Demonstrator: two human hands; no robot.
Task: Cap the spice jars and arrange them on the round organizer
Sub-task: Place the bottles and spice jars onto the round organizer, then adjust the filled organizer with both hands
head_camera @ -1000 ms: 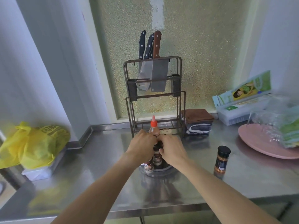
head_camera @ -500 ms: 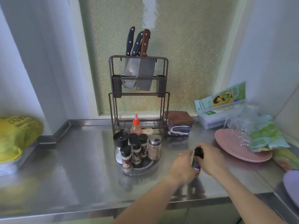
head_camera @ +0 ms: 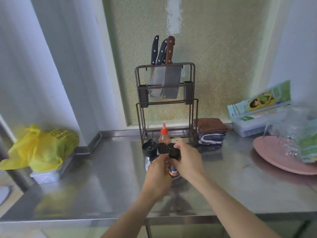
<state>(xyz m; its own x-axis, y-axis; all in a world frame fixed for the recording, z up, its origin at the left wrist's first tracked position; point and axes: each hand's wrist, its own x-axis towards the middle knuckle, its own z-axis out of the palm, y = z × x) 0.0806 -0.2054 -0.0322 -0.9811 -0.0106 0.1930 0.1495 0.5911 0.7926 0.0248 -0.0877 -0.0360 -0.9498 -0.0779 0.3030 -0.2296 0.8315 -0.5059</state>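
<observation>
Capped spice jar [head_camera: 173, 166] held over the front of the round organizer [head_camera: 147, 163], not yet seen to be set down.

Both hands grip the jar: right hand [head_camera: 187, 160] curls round its upper body just under the black cap, left hand [head_camera: 158, 176] wraps the lower part from the other side. The jar sits upright between the hands, just in front of the other black-capped jars [head_camera: 163, 147] and the red-topped sauce bottle [head_camera: 164, 135]. The organizer is mostly hidden behind the hands; whether the jar's base touches it cannot be told. To do this step well: keep the jar vertical, lower it into a free gap at the front edge, avoid nudging neighbouring jars, and release only once the base sits flat.
</observation>
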